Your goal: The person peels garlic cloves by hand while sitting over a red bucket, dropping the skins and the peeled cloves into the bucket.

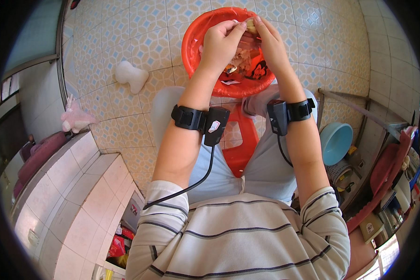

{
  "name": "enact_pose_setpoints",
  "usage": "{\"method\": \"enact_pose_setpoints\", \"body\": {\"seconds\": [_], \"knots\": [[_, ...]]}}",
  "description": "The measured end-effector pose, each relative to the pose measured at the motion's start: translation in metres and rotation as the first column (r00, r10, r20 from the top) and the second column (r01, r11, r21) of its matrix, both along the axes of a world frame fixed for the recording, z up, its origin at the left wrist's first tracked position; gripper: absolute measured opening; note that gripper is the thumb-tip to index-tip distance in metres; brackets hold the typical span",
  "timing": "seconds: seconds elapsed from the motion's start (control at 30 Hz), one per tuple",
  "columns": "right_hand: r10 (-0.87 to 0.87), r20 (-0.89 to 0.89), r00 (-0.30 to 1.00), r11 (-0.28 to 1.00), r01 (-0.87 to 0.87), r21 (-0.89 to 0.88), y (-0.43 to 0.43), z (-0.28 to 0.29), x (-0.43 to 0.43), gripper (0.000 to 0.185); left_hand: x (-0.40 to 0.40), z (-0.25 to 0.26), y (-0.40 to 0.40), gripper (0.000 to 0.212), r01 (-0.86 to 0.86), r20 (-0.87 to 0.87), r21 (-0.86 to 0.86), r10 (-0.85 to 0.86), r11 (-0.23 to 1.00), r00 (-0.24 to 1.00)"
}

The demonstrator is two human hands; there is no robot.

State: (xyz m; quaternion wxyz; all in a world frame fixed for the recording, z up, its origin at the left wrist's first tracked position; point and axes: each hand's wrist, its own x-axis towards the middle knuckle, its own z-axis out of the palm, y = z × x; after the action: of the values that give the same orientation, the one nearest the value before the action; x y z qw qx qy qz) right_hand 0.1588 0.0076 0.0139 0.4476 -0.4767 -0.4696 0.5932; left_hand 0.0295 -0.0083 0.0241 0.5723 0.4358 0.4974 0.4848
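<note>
A small yellowish piece, perhaps a peeled clove or a fruit piece (pixel 251 27), is pinched between both hands near the top of the head view. My left hand (pixel 225 40) has its thumb and index finger at the piece's left side, while my right hand (pixel 268 42) grips it from the right. Both hands are over a round red plastic bin (pixel 190 45) with a red bag lining. Inside the bin lie pale brown peelings (pixel 242 60), scraps of paper and a black print on the bag. The undersides of the fingers are hidden.
A red plastic stool (pixel 243 147) shows between my legs. On the tiled floor lies a white bone-shaped cushion (pixel 131 77), with a pink plush toy (pixel 77 117) farther left. A blue basin (pixel 336 143) stands by a metal-framed rack (pixel 364 108) at the right. Tiled steps (pixel 87 189) rise at the left.
</note>
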Motion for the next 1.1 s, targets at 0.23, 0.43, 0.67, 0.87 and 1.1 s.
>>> {"method": "enact_pose_setpoints", "body": {"seconds": [0.23,0.43,0.67,0.87,1.1], "knots": [[0.122,-0.139,0.983,0.979,-0.142,-0.145,0.0,-0.003,0.004,0.027,-0.005,-0.011,0.0,0.032,0.167,-0.128,-0.177,-0.191,0.97,0.973],[0.136,-0.379,0.915,0.96,-0.216,-0.177,0.0,0.005,-0.001,0.027,-0.009,-0.007,0.004,0.035,0.241,0.163,-0.359,-0.193,0.902,0.968],[0.127,-0.357,0.925,0.954,-0.212,-0.21,-0.001,0.005,-0.001,0.026,-0.008,-0.007,0.005,0.031,0.4,0.466,-0.478,-0.161,0.782,0.87],[0.104,-0.046,0.994,0.973,-0.111,-0.202,-0.001,0.0,-0.003,0.028,-0.008,-0.014,0.006,0.026,0.529,0.635,-0.458,-0.154,0.714,0.757],[0.099,0.392,0.915,0.995,-0.091,-0.038,-0.001,-0.007,-0.002,0.029,-0.005,-0.009,0.004,0.026,0.461,0.573,-0.492,-0.123,0.738,0.81]]}}
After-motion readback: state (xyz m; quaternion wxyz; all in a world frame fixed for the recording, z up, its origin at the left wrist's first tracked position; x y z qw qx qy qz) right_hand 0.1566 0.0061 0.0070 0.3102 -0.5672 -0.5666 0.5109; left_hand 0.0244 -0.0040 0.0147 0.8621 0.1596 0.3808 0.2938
